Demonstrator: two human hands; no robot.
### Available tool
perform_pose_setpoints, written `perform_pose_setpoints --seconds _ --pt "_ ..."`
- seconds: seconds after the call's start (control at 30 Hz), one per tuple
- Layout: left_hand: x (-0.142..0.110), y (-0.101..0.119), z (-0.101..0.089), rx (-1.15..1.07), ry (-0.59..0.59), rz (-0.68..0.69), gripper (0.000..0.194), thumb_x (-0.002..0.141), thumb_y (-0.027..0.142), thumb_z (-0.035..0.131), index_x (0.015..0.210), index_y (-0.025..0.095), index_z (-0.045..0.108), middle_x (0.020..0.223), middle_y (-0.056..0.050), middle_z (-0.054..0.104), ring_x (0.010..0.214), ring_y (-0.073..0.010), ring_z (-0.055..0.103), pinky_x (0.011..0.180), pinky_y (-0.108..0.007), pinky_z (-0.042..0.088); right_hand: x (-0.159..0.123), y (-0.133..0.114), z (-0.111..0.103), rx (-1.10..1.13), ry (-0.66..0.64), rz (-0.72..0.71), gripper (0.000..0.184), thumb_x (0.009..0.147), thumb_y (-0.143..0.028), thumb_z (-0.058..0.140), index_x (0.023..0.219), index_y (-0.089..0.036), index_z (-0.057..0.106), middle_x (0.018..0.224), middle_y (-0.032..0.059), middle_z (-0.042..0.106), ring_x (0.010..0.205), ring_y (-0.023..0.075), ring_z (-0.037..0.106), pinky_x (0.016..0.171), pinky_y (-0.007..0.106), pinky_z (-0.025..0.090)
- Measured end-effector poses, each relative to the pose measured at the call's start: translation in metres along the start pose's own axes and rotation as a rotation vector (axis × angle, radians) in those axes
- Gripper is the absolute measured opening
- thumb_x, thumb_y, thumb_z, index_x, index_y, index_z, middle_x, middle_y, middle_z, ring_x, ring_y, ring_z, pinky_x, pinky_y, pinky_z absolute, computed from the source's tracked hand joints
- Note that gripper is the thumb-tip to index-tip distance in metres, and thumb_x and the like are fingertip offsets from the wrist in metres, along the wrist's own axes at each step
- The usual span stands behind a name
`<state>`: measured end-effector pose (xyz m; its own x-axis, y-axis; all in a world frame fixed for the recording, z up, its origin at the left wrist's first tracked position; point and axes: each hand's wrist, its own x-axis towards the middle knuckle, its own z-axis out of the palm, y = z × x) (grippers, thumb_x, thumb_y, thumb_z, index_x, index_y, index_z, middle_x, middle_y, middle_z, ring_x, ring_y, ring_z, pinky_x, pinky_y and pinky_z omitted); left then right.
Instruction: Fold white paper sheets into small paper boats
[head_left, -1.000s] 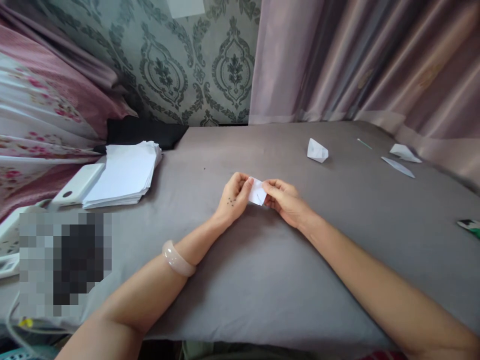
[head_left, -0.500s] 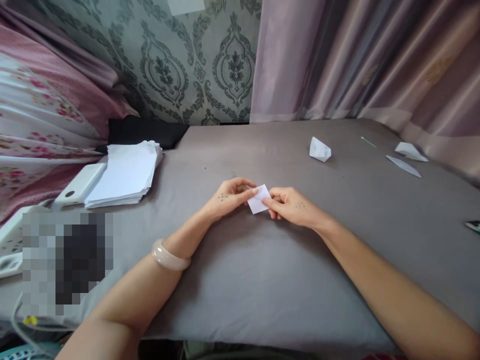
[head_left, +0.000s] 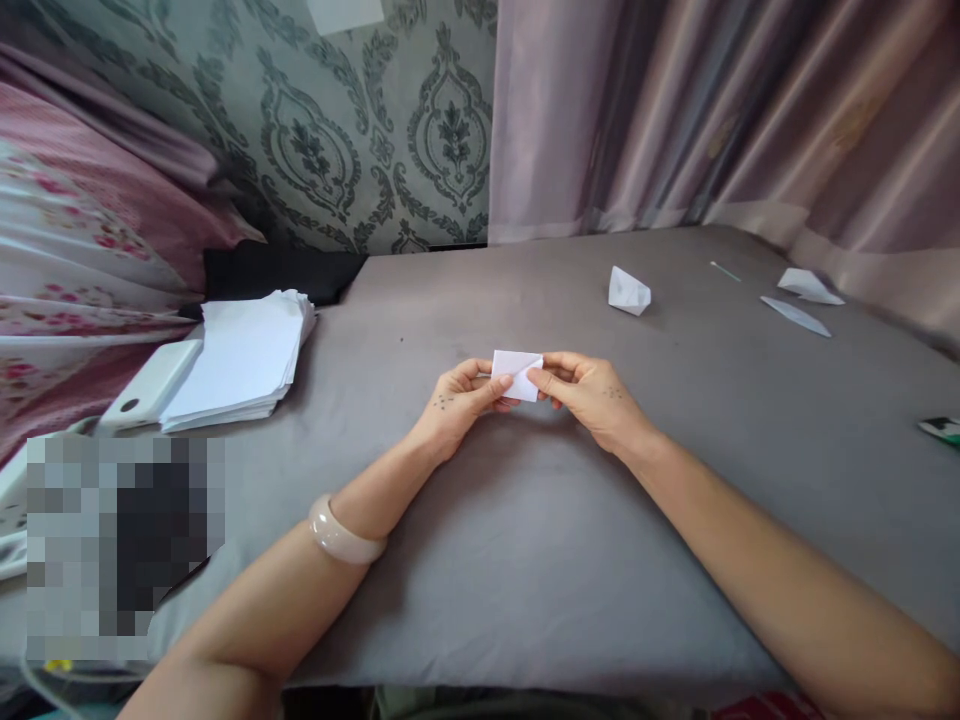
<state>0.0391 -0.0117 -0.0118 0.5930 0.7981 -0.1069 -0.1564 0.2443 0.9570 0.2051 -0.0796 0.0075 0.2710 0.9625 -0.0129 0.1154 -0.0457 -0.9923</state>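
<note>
A small folded piece of white paper [head_left: 517,362] is held between both hands over the grey-covered table [head_left: 540,560]. My left hand [head_left: 459,398] pinches its left side, with the thumb on the front face. On the right side my right hand [head_left: 589,392] grips it, thumb in front and fingers behind. A diagonal fold line crosses the paper's front. The fingertips behind the paper are partly hidden. A pale bangle [head_left: 343,532] circles my left forearm.
A stack of white paper [head_left: 240,350] lies at the left beside a white device [head_left: 150,385]. A folded paper shape [head_left: 628,292] stands at the back right. Farther right lie a cotton swab [head_left: 725,271] and paper pieces [head_left: 796,316]. A blurred patch covers the lower left.
The folded paper has turned from a tilted, diamond-like position to nearly level. My right hand has shifted its grip toward the upper right edge. The whole view has swung slightly.
</note>
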Motion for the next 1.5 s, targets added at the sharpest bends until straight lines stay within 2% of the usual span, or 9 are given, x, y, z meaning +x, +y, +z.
perform_pose_setpoints --seconds 0.1,0.2,0.33,0.4,0.53,0.7,1.13,1.4,1.5 --pt "-0.001 0.0 0.001 0.075 -0.019 -0.005 0.031 0.072 0.033 0.079 0.091 0.013 0.066 0.089 -0.006 0.073 0.08 -0.014 0.066 0.071 -0.025 0.049 0.0 -0.001 -0.003 -0.088 0.003 -0.043 0.021 0.074 -0.038 0.07 0.082 -0.018 0.073 0.076 0.0024 0.072 0.069 0.0158 0.062 0.065 0.029 0.047" --pt "-0.002 0.001 0.002 0.156 -0.026 0.027 0.031 0.069 0.031 0.081 0.09 0.014 0.066 0.089 -0.004 0.071 0.077 -0.0135 0.064 0.073 -0.027 0.048 -0.002 -0.001 -0.008 -0.279 -0.041 -0.143 0.018 0.08 -0.036 0.065 0.083 -0.021 0.074 0.077 0.0016 0.072 0.071 0.0173 0.063 0.067 0.03 0.046" --pt "-0.003 0.003 0.004 0.435 0.033 0.287 0.023 0.074 0.031 0.076 0.093 0.018 0.07 0.095 -0.005 0.07 0.087 -0.0161 0.061 0.077 -0.028 0.046 -0.008 -0.003 -0.01 -0.624 -0.058 -0.347 0.02 0.088 -0.03 0.056 0.089 -0.023 0.074 0.084 0.0035 0.071 0.075 0.0183 0.061 0.069 0.032 0.043" --pt "-0.003 0.004 0.005 0.57 0.061 0.405 0.017 0.077 0.03 0.074 0.092 0.021 0.072 0.094 -0.005 0.07 0.091 -0.0171 0.06 0.076 -0.027 0.044 -0.011 -0.005 -0.008 -0.714 -0.066 -0.419 0.021 0.09 -0.026 0.053 0.092 -0.023 0.074 0.086 0.0049 0.07 0.075 0.0181 0.061 0.069 0.031 0.042" --pt "-0.006 0.002 0.007 0.643 0.086 0.474 0.011 0.08 0.03 0.07 0.088 0.022 0.074 0.087 -0.004 0.071 0.084 -0.0169 0.062 0.07 -0.027 0.045 -0.015 -0.007 -0.002 -0.728 -0.066 -0.466 0.021 0.091 -0.024 0.052 0.092 -0.022 0.073 0.086 0.0053 0.067 0.073 0.0168 0.059 0.068 0.03 0.043" --pt "-0.008 0.003 0.008 0.65 0.104 0.475 0.012 0.082 0.03 0.068 0.086 0.019 0.074 0.084 -0.005 0.072 0.08 -0.0162 0.064 0.068 -0.026 0.046 -0.016 -0.006 0.001 -0.704 -0.016 -0.464 0.019 0.089 -0.025 0.055 0.09 -0.021 0.073 0.081 0.0045 0.065 0.066 0.015 0.057 0.065 0.029 0.043" --pt "-0.009 0.005 0.009 0.613 0.159 0.447 0.009 0.079 0.023 0.065 0.081 0.016 0.071 0.081 -0.004 0.072 0.077 -0.0136 0.066 0.068 -0.022 0.05 -0.017 -0.007 0.002 -0.682 0.023 -0.459 0.019 0.086 -0.021 0.055 0.084 -0.02 0.074 0.085 0.0037 0.069 0.065 0.013 0.059 0.067 0.027 0.047" --pt "-0.004 -0.003 -0.002 0.574 0.208 0.352 0.012 0.079 0.026 0.064 0.08 0.015 0.07 0.08 -0.003 0.072 0.069 -0.0124 0.065 0.065 -0.022 0.05 -0.01 -0.006 -0.005 -0.604 0.026 -0.268 0.019 0.082 -0.022 0.055 0.086 -0.02 0.074 0.09 0.0037 0.073 0.072 0.0156 0.066 0.072 0.029 0.051" --pt "-0.003 -0.002 -0.004 0.564 0.215 0.303 0.011 0.077 0.024 0.063 0.079 0.015 0.069 0.079 -0.003 0.071 0.069 -0.0126 0.064 0.065 -0.022 0.049 -0.004 0.0 -0.011 -0.565 0.02 -0.16 0.02 0.079 -0.022 0.056 0.089 -0.021 0.073 0.085 0.0032 0.074 0.073 0.0175 0.068 0.073 0.032 0.051"
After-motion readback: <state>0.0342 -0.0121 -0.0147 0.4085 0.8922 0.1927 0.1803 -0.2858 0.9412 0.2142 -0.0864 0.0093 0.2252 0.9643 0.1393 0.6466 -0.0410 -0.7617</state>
